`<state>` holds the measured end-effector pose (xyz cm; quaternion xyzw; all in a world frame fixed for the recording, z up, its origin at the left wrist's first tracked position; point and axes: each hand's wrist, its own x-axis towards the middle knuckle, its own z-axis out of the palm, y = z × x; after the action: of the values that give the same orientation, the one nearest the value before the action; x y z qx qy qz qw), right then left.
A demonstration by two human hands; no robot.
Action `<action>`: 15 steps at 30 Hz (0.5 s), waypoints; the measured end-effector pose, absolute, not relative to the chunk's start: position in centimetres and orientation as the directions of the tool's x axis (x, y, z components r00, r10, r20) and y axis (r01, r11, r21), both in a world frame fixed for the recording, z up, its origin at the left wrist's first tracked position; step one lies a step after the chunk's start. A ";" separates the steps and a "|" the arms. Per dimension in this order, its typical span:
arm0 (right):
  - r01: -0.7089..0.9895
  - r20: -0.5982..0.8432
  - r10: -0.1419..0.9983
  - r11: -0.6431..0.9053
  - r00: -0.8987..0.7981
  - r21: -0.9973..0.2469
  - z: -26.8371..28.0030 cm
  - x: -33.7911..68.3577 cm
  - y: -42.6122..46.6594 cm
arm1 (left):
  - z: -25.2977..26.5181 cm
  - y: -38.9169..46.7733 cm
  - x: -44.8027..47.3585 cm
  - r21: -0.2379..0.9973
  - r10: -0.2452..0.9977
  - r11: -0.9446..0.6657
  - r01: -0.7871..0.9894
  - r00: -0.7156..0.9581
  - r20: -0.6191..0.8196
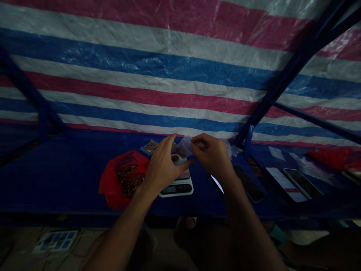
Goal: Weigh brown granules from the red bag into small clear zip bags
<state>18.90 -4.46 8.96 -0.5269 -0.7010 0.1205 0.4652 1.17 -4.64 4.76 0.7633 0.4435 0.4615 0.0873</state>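
Clear bag [184,146]: thin, translucent, slightly blurred as we see it
Bag's place: between our two hands, near the far end of the white scale [176,189] on the blue bench [70,173]
Bag's lie: visible part slants toward our right; we cannot tell its full long axis
Right grip [213,151]: pinching the bag's edge
Left grip [163,163]: spread, over the scale

The head camera looks forward and steeply down on the scale [182,188] from near above; the worktop [70,173] spreads around the scale, the striped sheet [169,71] fills the view beyond it, and floor [165,244] shows before it.
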 end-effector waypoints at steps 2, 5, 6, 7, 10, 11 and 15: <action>0.509 0.477 0.877 0.433 -0.050 -0.744 9.1 17.3 -4.7 | 4.9 -4.6 0.7 0.564 0.759 -0.577 0.590 0.134 0.637; 0.348 0.419 0.905 0.415 -0.066 -0.841 9.1 15.5 -4.4 | 5.3 -4.6 -0.3 0.586 0.775 -0.553 0.592 0.108 0.623; 0.299 0.402 0.913 0.404 -0.073 -0.864 9.1 15.0 -4.2 | 5.3 -4.7 -0.7 0.586 0.775 -0.549 0.596 0.100 0.624; 0.250 0.386 0.918 0.395 -0.087 -0.884 9.0 14.8 -4.0 | 5.4 -4.7 -1.0 0.585 0.771 -0.549 0.597 0.093 0.629; 0.153 0.370 0.919 0.389 -0.138 -0.909 8.2 14.9 -3.1 | 5.1 -4.4 -2.0 0.604 0.775 -0.551 0.576 0.084 0.626; 0.157 0.378 0.915 0.397 -0.139 -0.904 7.6 15.4 -2.7 | 4.8 -4.1 -2.4 0.623 0.786 -0.544 0.562 0.079 0.614; 0.383 0.403 0.900 0.435 -0.165 -0.815 3.9 18.4 -1.0 | 2.5 -2.5 -4.3 0.688 0.841 -0.491 0.535 0.085 0.534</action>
<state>18.43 -1.02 3.90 -0.4521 -0.7100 0.2798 0.4619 -4.27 -2.54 2.45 0.7188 0.4786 0.4781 0.1603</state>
